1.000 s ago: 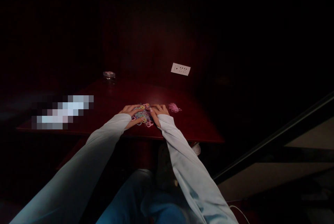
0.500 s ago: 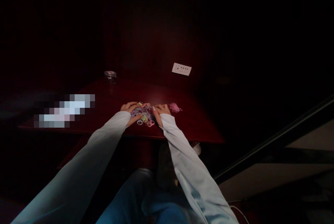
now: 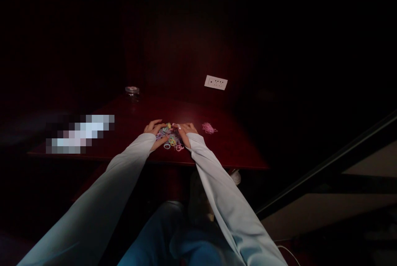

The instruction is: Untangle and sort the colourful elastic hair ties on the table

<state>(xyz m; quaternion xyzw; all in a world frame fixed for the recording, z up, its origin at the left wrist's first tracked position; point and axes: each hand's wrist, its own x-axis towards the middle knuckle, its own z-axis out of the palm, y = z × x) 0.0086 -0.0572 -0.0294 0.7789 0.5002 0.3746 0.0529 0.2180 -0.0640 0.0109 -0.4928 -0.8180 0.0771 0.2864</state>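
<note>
A mixed pile of small coloured hair ties (image 3: pixel 169 137), some of them thicker rings, lies near the front edge of the dark red table (image 3: pixel 223 150). My left hand (image 3: pixel 154 129) rests against its left side, thumb apart from the stretched fingers, so it is open. From the right, my right hand (image 3: pixel 186 130) reaches over the pile, fingers extended and open. Its fingertips touch the hair ties and partly hide them. Just right of that hand is a separate small heap of pink hair ties (image 3: pixel 209 128).
A clear lidded jar (image 3: pixel 132 91) stands at the back left of the table. On the wall behind is a white power socket (image 3: pixel 216 82). A pixelated bright patch (image 3: pixel 83 134) covers something on the left. A white cable (image 3: pixel 288 252) hangs at lower right.
My right hand has shifted left, further over the mixed pile and away from the pink heap. My left hand stays at the pile's left side, its fingers slightly moved.
</note>
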